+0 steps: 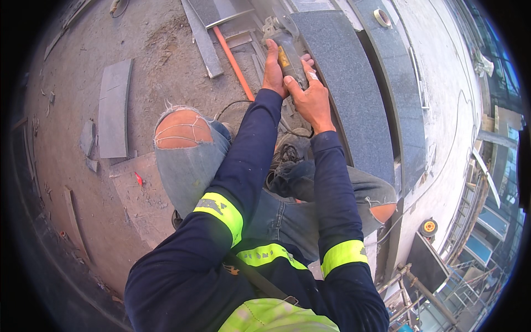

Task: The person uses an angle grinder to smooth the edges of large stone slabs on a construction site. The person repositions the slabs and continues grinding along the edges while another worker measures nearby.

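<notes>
Both my hands hold an angle grinder [286, 48], its dusty metal head and disc pointing away from me. My left hand [274, 72] wraps the body from the left side. Around the rear of the body, my right hand [311, 99] is closed, with a white wrap on one finger. The disc end is at the near-left edge of a long dark grey stone slab [348, 72]; whether it touches the stone I cannot tell. A black cord [287, 128] trails from the tool toward my legs.
A second grey slab [406, 116] lies to the right across a dark gap, carrying a tape roll [381, 17]. An orange pipe [233, 63] and stone strips lie left of the grinder. Another grey slab piece [115, 108] rests on the dusty floor. Scaffolding [423, 293] stands lower right.
</notes>
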`<move>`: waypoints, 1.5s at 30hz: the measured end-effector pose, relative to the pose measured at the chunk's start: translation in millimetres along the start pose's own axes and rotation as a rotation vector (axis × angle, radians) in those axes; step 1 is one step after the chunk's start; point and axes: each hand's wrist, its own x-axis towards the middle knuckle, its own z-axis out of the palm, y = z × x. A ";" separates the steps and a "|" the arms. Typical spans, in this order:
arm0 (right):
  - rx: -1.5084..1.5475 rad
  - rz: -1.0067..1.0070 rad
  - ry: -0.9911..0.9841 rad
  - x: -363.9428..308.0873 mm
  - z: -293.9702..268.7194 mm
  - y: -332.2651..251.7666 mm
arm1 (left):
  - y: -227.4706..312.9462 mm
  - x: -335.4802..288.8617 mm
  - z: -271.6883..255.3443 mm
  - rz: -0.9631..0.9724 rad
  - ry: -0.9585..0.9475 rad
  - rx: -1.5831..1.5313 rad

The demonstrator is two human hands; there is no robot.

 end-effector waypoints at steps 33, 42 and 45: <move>0.020 0.026 -0.017 -2.0 0.1 -5.6 | -0.1 -0.1 -0.8 0.015 0.011 0.008; 0.010 0.023 0.000 -1.4 2.5 -2.9 | -0.4 0.2 -2.2 0.014 0.004 0.000; 0.023 0.048 -0.001 -2.2 1.4 -5.7 | -0.6 1.5 -3.5 0.008 0.003 -0.002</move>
